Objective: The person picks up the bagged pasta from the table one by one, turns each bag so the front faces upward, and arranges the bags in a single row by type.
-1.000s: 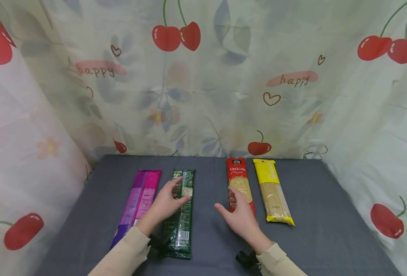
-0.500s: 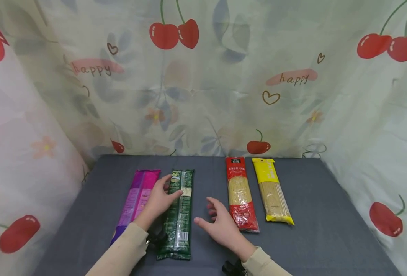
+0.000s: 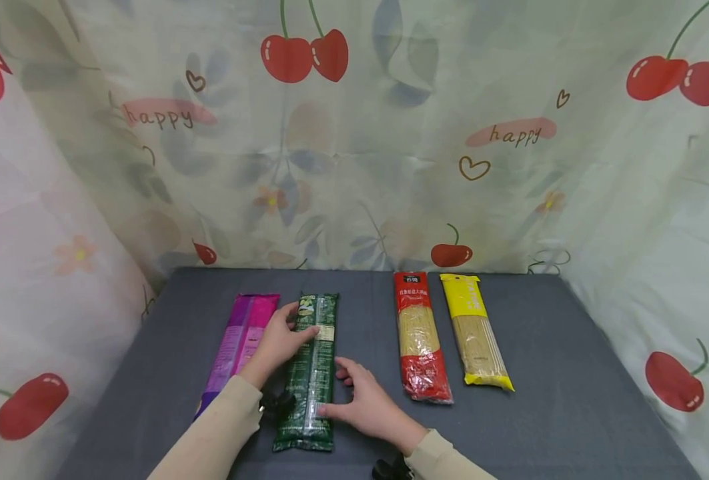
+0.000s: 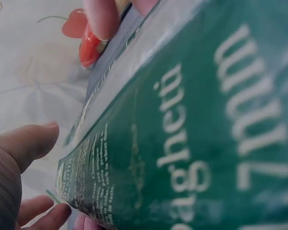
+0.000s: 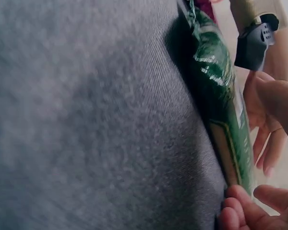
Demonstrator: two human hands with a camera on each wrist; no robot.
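Observation:
A dark green spaghetti packet (image 3: 307, 380) lies lengthwise on the table, its printed side large in the left wrist view. My left hand (image 3: 281, 341) is at its upper left edge, thumb reaching over the top; in the left wrist view that thumb (image 4: 36, 141) stands apart from the film. Lower down on the opposite side, my right hand (image 3: 371, 405) has its thumb over the packet. Its fingertips (image 5: 237, 196) meet or nearly meet the packet's edge in the right wrist view. Neither hand's fingers are closed round the packet.
A purple and pink packet (image 3: 243, 340) lies to the left, partly behind the left arm. Right of the hands lie a red pasta packet (image 3: 418, 333) and a yellow pasta packet (image 3: 475, 333). Cherry-printed curtains (image 3: 360, 193) enclose the grey table (image 3: 570, 400).
My right hand has moved left and down from the red packet to the green one's right edge. The left hand shifted slightly left, then stayed at the green packet's left edge.

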